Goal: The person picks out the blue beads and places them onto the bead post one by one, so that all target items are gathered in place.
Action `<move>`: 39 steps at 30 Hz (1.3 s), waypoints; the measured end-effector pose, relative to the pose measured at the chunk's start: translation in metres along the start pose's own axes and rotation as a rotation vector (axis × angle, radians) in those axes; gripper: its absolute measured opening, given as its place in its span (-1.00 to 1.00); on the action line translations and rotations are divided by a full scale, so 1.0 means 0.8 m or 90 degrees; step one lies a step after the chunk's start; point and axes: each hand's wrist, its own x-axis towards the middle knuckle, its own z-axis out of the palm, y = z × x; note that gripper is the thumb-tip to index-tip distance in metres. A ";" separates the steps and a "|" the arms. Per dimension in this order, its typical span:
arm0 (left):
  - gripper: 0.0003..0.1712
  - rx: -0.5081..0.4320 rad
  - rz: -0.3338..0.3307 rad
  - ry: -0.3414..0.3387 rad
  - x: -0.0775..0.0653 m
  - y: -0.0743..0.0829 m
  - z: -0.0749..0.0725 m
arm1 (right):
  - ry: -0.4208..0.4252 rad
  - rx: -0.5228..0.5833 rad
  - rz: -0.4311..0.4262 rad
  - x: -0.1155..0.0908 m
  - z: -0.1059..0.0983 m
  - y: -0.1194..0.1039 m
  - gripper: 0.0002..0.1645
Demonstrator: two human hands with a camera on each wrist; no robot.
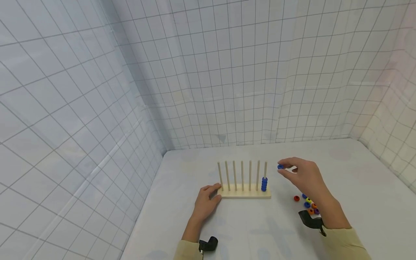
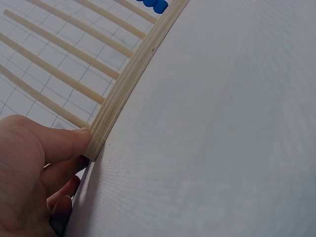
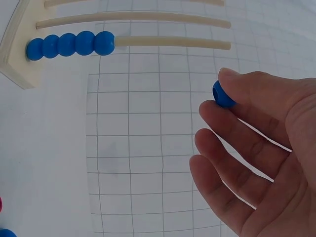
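Blue bead (image 3: 225, 96) pinched in our right hand (image 1: 307, 177), left hand (image 1: 204, 203) gripping the base (image 1: 243, 194) by its left edge; we're likely mid-threading. Next: align hole above rightmost peg (image 1: 265, 169).

I'm looking at a white desk (image 1: 253, 227) spanning the lower frame. A pale wooden rack with seven upright pegs (image 1: 243, 194) stands at lower centre; round red, blue, yellow, orange and purple beads (image 1: 307, 204) lie loose at lower right.

The rack (image 2: 129, 76) and its blue beads (image 2: 160, 6) are cropped by the left-wrist view's top edge; a loose bead (image 3: 7, 234) is clipped at left in the right-wrist view; the head view cuts both sleeves (image 1: 346, 243).
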 end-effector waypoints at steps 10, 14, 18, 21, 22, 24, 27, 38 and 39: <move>-0.56 0.005 -0.001 -0.002 -0.001 0.001 0.000 | 0.002 0.005 -0.022 0.008 0.002 -0.005 -0.69; -0.56 0.006 -0.001 -0.001 -0.001 0.001 0.000 | 0.009 0.002 -0.028 0.009 0.003 -0.007 -0.69; -0.56 0.004 0.000 -0.001 -0.001 0.001 0.001 | 0.015 0.012 -0.038 0.011 0.003 -0.010 -0.68; -0.56 0.004 -0.001 -0.001 -0.001 0.001 0.001 | 0.014 0.017 -0.044 0.011 0.003 -0.013 -0.68; -0.56 0.003 -0.002 -0.002 -0.001 0.001 0.001 | 0.014 0.017 -0.046 0.012 0.003 -0.013 -0.68; -0.55 0.002 -0.005 -0.002 -0.002 0.001 0.001 | 0.014 0.016 -0.052 0.013 0.003 -0.015 -0.68; -0.55 0.003 -0.006 -0.002 -0.003 0.002 0.001 | 0.019 0.018 -0.062 0.015 0.002 -0.018 -0.69; -0.55 0.003 -0.002 0.000 -0.003 0.002 0.001 | 0.019 0.036 -0.069 0.020 0.006 -0.023 -0.71; -0.55 0.002 -0.002 0.000 -0.002 0.001 0.001 | 0.022 0.036 -0.073 0.021 0.006 -0.023 -0.71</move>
